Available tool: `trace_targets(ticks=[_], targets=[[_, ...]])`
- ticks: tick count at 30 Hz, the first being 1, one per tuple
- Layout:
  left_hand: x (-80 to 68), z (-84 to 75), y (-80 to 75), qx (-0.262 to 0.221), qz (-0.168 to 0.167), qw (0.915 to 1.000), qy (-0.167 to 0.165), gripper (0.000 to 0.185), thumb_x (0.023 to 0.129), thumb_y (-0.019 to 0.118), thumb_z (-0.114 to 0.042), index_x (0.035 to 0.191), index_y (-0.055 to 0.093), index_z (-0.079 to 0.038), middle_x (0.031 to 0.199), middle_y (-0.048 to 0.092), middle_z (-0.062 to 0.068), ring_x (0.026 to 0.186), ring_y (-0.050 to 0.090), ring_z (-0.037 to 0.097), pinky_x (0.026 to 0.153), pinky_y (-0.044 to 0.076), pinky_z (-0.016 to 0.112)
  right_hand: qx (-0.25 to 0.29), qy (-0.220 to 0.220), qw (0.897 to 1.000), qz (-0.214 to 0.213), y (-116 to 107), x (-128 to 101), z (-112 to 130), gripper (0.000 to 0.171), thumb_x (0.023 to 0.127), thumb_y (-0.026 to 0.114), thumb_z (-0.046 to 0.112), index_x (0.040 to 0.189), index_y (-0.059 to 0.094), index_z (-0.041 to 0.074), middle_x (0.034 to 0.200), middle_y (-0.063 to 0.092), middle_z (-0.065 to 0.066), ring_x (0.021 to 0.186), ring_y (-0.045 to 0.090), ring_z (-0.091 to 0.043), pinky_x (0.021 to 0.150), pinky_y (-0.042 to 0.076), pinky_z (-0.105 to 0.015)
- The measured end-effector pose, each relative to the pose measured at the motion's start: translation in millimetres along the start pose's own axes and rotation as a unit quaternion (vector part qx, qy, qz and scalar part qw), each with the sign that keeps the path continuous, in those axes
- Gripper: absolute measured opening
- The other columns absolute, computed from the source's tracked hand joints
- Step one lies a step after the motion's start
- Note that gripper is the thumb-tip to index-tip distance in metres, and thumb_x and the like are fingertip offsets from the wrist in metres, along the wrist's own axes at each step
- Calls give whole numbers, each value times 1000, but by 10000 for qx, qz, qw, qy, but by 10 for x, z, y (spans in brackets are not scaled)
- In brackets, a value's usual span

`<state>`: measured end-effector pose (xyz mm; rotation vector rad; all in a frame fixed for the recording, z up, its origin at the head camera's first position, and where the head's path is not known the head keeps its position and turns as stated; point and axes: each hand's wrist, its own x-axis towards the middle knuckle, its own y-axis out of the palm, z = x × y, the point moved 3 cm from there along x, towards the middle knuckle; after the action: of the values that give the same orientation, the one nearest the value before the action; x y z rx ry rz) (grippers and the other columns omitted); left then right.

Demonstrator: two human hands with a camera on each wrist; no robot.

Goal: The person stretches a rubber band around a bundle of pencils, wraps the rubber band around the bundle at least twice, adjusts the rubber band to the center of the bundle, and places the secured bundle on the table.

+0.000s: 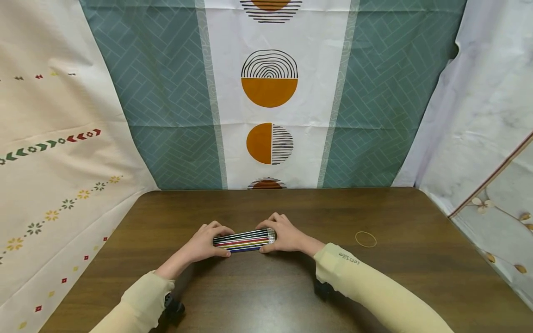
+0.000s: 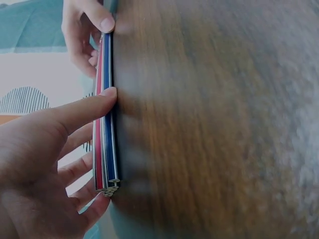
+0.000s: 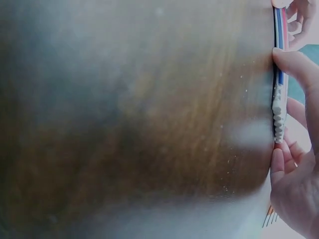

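A bundle of pencils (image 1: 244,241) lies sideways near the middle of the table, its shafts striped in black, white, red, yellow and blue. My left hand (image 1: 205,242) grips the left end, thumb on the near side and fingers around the far side. At the other end, my right hand (image 1: 284,235) holds the pencils close to their silvery ferrules and white erasers. In the left wrist view, the thumb presses the blue edge of the pencils (image 2: 106,144), whose flat ends line up unevenly. The right wrist view shows the eraser ends (image 3: 278,122) beside the right palm.
A thin yellow rubber band (image 1: 366,239) lies on the brown wooden table (image 1: 250,296), to the right of the right hand. Behind the table hangs a green and white patterned cloth (image 1: 283,152). Light cloths hang on both sides.
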<state>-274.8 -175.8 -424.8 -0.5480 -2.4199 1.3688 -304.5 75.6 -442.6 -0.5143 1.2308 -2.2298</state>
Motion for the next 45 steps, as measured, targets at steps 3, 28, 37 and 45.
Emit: trace_targets(ticks=[3, 28, 37, 45], targets=[[4, 1, 0, -15, 5, 10000, -87, 52, 73, 87, -29, 120, 68, -15, 102, 58, 5, 93, 45, 21, 77, 34, 32, 0, -16, 10000, 24, 7, 1, 1, 56, 80, 80, 44, 130, 62, 27, 110, 49, -3, 99, 38, -16, 83, 34, -32], [10, -78, -12, -90, 269, 9992, -281, 44, 78, 83, -23, 118, 67, -19, 95, 55, 3, 89, 45, 20, 71, 33, 32, 395, -11, 9992, 99, -13, -2, 59, 38, 86, 78, 31, 121, 66, 21, 105, 55, -4, 94, 41, -15, 80, 35, -32], [-4, -110, -15, -76, 315, 9991, -258, 42, 80, 81, -23, 119, 66, -19, 91, 54, 2, 84, 44, 17, 70, 32, 31, 326, 81, 9994, 70, -18, -15, 85, 35, 86, 78, 30, 117, 66, 20, 106, 58, -5, 97, 44, -18, 83, 37, -35], [32, -85, 12, -269, 467, 9984, -173, 40, 81, 80, -18, 119, 65, -16, 87, 64, 0, 79, 51, 13, 70, 37, 30, 144, 153, 9998, 25, -5, 1, 105, 31, 85, 78, 27, 112, 67, 18, 103, 63, -5, 98, 49, -21, 84, 39, -40]])
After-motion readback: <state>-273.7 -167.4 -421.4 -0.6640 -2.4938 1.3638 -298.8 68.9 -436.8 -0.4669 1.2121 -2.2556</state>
